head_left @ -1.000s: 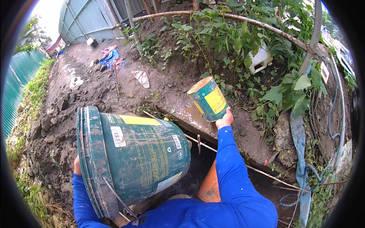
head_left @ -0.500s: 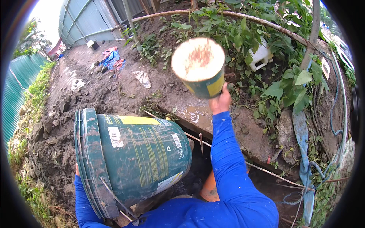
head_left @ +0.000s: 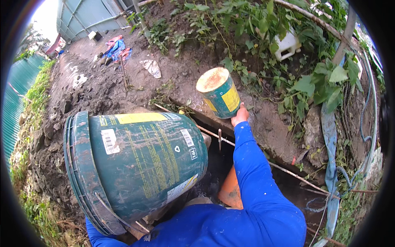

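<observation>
My right hand (head_left: pixel 240 115) grips the lower edge of a small green tub (head_left: pixel 229 99) with yellow labels, held out at arm's length. The tub's pale round end, smeared with brown, faces up; whether it is a base or a lid I cannot tell. A large dark green bucket (head_left: pixel 140 164) lies tilted on its side in front of me, its ribbed rim to the left and a wire handle hanging from it. My left sleeve (head_left: pixel 101 238) goes behind that rim, and the bucket hides my left hand.
Below me is a dark pit with an orange curved object (head_left: pixel 231 191) in it. A thin pole (head_left: pixel 288 175) crosses the pit beside a muddy ledge (head_left: pixel 263 140). Leafy plants and a white plastic container (head_left: pixel 286 44) are beyond. Blue sheeting (head_left: pixel 330 144) hangs at the right.
The small tub has come down and closer to the ledge in my right hand, turning so more of its side shows. The large bucket has shifted slightly left. My left fingers no longer show at its rim.
</observation>
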A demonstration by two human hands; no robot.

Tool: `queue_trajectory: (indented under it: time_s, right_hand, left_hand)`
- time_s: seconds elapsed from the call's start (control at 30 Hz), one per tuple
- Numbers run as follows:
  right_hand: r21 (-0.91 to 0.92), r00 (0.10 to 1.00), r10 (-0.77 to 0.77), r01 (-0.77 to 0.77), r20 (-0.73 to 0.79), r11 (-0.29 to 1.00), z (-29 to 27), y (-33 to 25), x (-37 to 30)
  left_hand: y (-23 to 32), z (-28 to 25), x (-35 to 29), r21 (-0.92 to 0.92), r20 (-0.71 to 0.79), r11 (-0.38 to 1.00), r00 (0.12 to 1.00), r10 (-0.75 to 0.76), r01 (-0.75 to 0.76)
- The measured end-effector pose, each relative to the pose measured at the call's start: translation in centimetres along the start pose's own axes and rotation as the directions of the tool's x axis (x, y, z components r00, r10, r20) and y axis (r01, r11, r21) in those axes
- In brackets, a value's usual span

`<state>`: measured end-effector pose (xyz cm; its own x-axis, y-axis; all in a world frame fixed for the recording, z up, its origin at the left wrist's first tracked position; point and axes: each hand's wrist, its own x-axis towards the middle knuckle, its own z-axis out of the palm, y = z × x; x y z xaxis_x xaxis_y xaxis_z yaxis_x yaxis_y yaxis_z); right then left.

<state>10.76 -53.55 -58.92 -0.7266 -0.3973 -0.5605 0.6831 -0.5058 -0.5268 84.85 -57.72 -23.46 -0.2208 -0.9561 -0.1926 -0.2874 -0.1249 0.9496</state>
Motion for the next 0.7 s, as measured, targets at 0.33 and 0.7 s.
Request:
queue_trajectory:
  time_s: [0.33, 0.7]
  right_hand:
    - [-0.076, 0.952, -0.306, 0.305, -0.014, 0.949, 2.2, -5.2, -5.9]
    - [-0.062, 0.645, -0.701, 0.748, 0.303, 0.661, -13.7, -34.6, -31.5]
  left_hand:
    - [4.0, 2.7, 5.4, 0.117, 0.157, 0.988, 0.984, 0.082, -0.101]
    - [17.4, 14.8, 11.7, 0.233, 0.554, 0.888, 0.804, 0.215, -0.398]
